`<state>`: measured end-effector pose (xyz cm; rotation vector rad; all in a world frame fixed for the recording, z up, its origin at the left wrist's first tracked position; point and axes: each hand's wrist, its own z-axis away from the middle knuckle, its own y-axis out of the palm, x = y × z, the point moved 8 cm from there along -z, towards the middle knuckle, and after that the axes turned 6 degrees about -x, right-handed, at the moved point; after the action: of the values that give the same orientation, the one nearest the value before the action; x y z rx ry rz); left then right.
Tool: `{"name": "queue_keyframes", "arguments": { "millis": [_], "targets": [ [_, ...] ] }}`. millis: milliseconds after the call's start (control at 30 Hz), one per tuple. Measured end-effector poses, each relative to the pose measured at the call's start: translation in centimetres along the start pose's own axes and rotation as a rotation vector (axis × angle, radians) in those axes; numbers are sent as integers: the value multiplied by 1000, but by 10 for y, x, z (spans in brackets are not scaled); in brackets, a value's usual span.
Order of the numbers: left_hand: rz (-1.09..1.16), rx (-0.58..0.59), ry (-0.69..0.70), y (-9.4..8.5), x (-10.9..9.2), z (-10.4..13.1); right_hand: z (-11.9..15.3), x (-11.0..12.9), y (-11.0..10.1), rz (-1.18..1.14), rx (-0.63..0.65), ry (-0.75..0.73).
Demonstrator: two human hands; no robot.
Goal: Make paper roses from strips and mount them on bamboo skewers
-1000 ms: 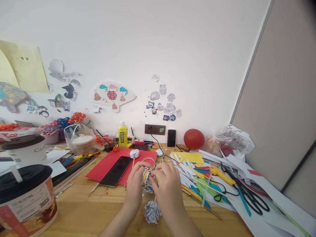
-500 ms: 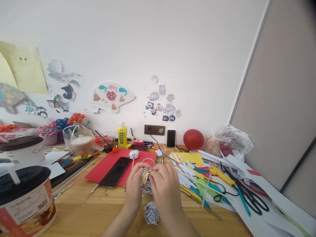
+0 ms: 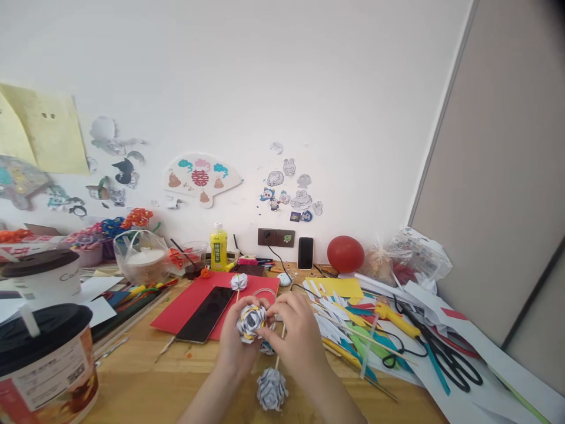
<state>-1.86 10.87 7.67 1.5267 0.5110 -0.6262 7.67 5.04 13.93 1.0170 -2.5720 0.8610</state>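
A paper flower [image 3: 251, 323] of layered white strips with yellow edges and a dark centre faces up between my hands. My left hand [image 3: 232, 350] cups it from the left and below. Thumb and fingers of my right hand [image 3: 296, 330] pinch its right edge. Just below on the wood lies a white paper flower [image 3: 272, 390] on a thin stick, and another is partly hidden under my hands. Farther off, a white paper flower on a stick [image 3: 239, 282] rests by the red sheet [image 3: 176, 312], beside a dark phone [image 3: 207, 315].
At right lie paper strips [image 3: 331, 321], a yellow glue gun [image 3: 397, 320], large black scissors [image 3: 454, 359] and white sheets. Lidded cups [image 3: 48, 365] stand at left. Along the wall are a yellow bottle [image 3: 218, 247], an upright phone [image 3: 305, 253] and a red balloon [image 3: 345, 254].
The held flower has turned so its face shows upward, and my left hand has rolled open beneath it. My right hand has shifted to its right edge. The view has tilted slightly.
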Motion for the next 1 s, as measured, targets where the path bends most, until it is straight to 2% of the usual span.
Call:
{"name": "queue_keyframes", "arguments": {
  "millis": [333,500,733,900,1000],
  "targets": [
    [-29,112,77,9,-9,5,5,-1,8,-16,-2,-36],
    [-32,173,89,16,-9,8,12,-6,7,-104,89,-2],
    [-58,203,80,22,0,13,40,-44,11,-291,153,220],
    [-109,131,32,14,21,13,56,-66,24,-597,50,401],
    [-266,77,58,4,31,9,60,-75,30,-684,0,508]
  ]
}}
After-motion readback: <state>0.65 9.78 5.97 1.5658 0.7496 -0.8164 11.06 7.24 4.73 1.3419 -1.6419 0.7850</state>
